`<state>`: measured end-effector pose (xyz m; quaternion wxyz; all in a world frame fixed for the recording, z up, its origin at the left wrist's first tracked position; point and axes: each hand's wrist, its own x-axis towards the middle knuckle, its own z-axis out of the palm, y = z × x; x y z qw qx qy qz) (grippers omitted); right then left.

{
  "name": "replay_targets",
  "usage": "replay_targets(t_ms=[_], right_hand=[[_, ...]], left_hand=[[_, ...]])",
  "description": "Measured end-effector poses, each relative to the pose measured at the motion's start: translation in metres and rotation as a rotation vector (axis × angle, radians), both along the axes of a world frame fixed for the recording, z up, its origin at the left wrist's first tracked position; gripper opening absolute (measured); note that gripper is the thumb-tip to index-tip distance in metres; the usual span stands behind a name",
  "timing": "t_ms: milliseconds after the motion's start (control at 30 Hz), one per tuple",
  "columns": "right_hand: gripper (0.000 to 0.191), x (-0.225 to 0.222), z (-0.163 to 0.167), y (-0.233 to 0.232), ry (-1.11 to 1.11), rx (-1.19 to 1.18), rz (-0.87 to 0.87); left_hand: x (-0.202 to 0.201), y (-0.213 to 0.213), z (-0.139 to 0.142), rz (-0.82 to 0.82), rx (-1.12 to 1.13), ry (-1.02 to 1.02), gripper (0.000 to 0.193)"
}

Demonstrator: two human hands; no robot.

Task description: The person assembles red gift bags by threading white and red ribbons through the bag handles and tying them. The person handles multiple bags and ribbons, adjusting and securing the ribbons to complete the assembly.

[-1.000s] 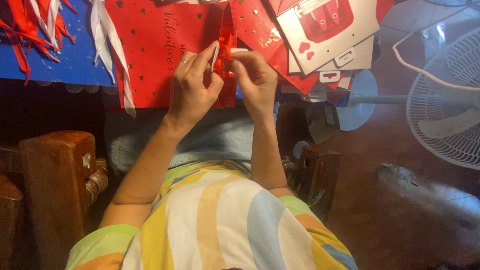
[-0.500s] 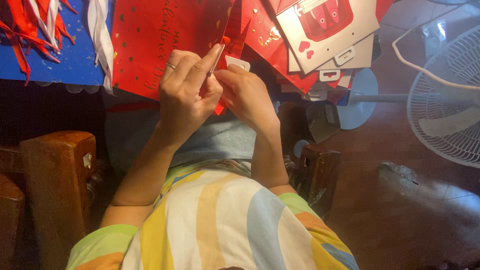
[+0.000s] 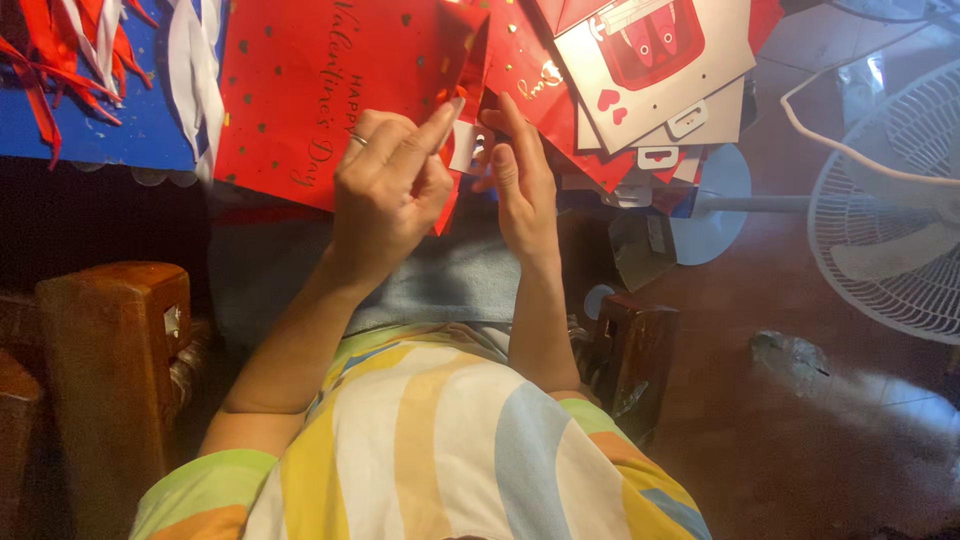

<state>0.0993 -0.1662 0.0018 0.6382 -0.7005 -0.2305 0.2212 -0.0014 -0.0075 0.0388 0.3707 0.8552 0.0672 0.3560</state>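
Pinched between left hand (image 3: 392,190) and right hand (image 3: 520,185), a small white paper tab (image 3: 463,147) is held at the gold-dotted red paper bag's (image 3: 320,90) right edge, long axis upright, both hands equally near.

Red gold-dotted paper bag (image 3: 300,90), blue mat (image 3: 120,140)

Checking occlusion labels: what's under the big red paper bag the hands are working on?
Under the red paper bag: a blue surface at its left edge, the person's denim lap at its lower edge. The left hand and right hand pinch its right edge. Anything directly beneath is covered.
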Motion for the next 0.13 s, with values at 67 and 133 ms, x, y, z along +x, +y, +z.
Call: replay_targets(t_ms=[67, 133], right_hand=[[0.055, -0.003, -0.012, 0.000, -0.169, -0.044, -0.009], [0.054, -0.006, -0.018, -0.007, -0.277, -0.146, -0.065]], left_hand=[[-0.002, -0.002, -0.001, 0.015, 0.042, 0.006, 0.054], [-0.004, -0.005, -0.001, 0.027, 0.071, 0.007, 0.054]])
